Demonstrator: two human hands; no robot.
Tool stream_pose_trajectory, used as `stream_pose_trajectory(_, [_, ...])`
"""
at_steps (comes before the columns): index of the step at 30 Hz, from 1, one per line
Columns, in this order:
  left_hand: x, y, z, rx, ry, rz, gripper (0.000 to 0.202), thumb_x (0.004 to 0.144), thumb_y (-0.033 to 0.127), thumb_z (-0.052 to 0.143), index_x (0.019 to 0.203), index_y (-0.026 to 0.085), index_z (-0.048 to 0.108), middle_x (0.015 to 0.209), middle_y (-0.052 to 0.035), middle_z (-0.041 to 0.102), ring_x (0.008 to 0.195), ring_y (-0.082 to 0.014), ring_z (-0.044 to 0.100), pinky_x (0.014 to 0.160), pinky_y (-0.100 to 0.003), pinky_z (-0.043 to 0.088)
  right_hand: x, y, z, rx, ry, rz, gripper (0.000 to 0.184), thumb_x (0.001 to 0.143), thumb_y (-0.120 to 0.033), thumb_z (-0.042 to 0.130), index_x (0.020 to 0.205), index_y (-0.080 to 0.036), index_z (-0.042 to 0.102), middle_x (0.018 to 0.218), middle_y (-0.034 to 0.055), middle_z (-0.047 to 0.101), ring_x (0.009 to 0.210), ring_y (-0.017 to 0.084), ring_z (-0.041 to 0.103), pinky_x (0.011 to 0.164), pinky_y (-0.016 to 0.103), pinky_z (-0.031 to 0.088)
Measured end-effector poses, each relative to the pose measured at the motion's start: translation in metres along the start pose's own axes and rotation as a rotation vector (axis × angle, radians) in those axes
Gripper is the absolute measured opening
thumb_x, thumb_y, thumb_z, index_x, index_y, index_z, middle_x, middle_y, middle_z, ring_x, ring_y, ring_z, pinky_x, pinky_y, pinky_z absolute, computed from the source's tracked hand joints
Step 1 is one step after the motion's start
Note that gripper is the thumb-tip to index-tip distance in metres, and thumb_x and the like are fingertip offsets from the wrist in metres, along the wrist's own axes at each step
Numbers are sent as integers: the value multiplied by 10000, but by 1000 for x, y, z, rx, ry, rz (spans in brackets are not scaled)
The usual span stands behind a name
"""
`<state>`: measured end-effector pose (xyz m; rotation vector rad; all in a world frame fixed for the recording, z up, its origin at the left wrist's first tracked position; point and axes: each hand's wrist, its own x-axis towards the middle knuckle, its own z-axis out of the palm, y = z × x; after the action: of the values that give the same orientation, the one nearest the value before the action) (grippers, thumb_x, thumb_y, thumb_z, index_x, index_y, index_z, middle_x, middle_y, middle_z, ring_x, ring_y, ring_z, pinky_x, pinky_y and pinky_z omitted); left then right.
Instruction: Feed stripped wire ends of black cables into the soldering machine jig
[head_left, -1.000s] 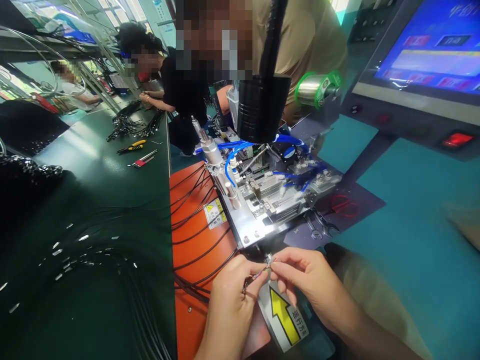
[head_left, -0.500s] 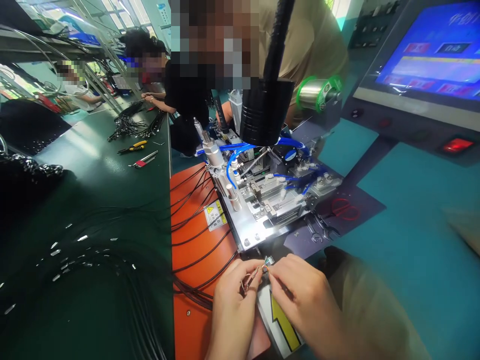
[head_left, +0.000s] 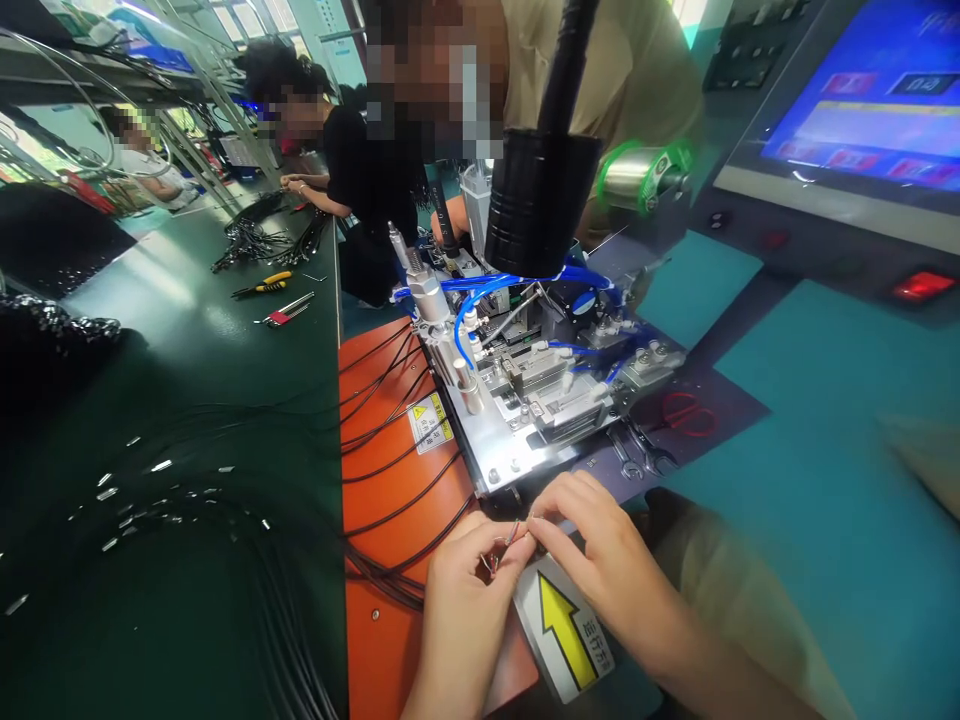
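Note:
My left hand [head_left: 466,590] and my right hand [head_left: 600,560] meet at the bottom centre, just in front of a metal fixture [head_left: 525,400] with blue hoses. Both pinch the stripped end of a thin black cable [head_left: 512,535], whose fine wires show between the fingertips. The left fingers hold the cable a little behind the tip. The right thumb and forefinger press on the wire end. Under the hands lies a white label with a yellow arrow [head_left: 564,625].
Several black cables [head_left: 390,440] cross an orange mat [head_left: 382,480] onto the dark green bench [head_left: 187,380]. A black cylinder [head_left: 540,200] hangs above the fixture. A touchscreen [head_left: 870,100] stands at right. Red scissors [head_left: 686,412] and spanners lie nearby. Other people work behind.
Both hands have shifted slightly up toward the fixture's front edge, still pinching the cable end. The small connector seen at the tip earlier is now covered by the fingers.

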<state>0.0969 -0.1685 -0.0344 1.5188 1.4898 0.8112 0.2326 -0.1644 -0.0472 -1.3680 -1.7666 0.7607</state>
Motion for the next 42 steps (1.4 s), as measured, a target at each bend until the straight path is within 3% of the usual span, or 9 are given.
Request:
stream_pose_trajectory(5, [-1,-3,1,44,12,43,179,781,243,562,666,165,676,622,-12,552,597,-143,493,543,-219,372,-2,0,10,-100,116,-159,239,886,-135,367,692,-169,502,699,27,518,682,174,439,640,310,315])
stream_pose_trajectory(7, [-1,-4,1,34,17,29,182,790,257,559,693,166,683,621,-10,545,605,-143,498,542,-215,370,-2,3,9,-12,112,-108,222,881,-152,396,686,-174,499,688,17,522,678,167,450,636,297,325])
stream_pose_trajectory(11, [-1,-3,0,5,38,-19,169,794,286,569,797,170,692,669,-18,573,619,-142,511,543,-213,369,2,7,1,193,-15,46,171,837,-166,465,671,-178,502,696,11,536,694,160,494,623,263,382])
stream_pose_trajectory(15, [-1,1,-1,33,15,-32,195,807,296,547,733,168,675,668,-19,564,626,-147,510,545,-220,358,5,6,-5,230,-78,96,180,820,-170,461,644,-179,499,702,10,540,711,162,506,632,258,388])
stream_pose_trajectory(23, [-2,0,1,89,-13,91,207,839,263,503,670,180,588,669,13,525,635,-128,495,558,-207,348,2,5,-10,232,-143,153,189,840,-158,447,666,-174,520,718,11,541,730,163,508,659,262,375])
stream_pose_trajectory(29, [-3,-3,2,126,-8,119,201,848,261,505,671,191,571,655,26,503,617,-118,475,546,-202,340,-1,6,-6,197,-103,108,202,853,-140,447,661,-174,502,697,9,516,713,166,490,648,270,370])
stream_pose_trajectory(33, [-3,-2,1,134,-21,135,204,853,268,499,679,192,577,657,23,504,613,-119,473,541,-200,345,1,10,-5,223,-93,41,119,842,-109,466,821,-184,556,799,20,561,783,175,498,700,282,383])
stream_pose_trajectory(37, [-2,-2,1,143,1,144,187,854,263,499,711,198,600,672,17,517,615,-122,480,524,-199,346,1,11,-6,206,-89,-33,197,870,-129,451,692,-189,509,735,10,548,735,172,478,664,286,369])
stream_pose_trajectory(42, [-3,-5,5,167,36,198,154,834,180,500,722,196,605,703,8,553,649,-130,521,569,-202,391,-6,14,1,74,-21,-153,173,896,-117,386,750,-185,449,742,18,491,724,177,433,655,320,330])
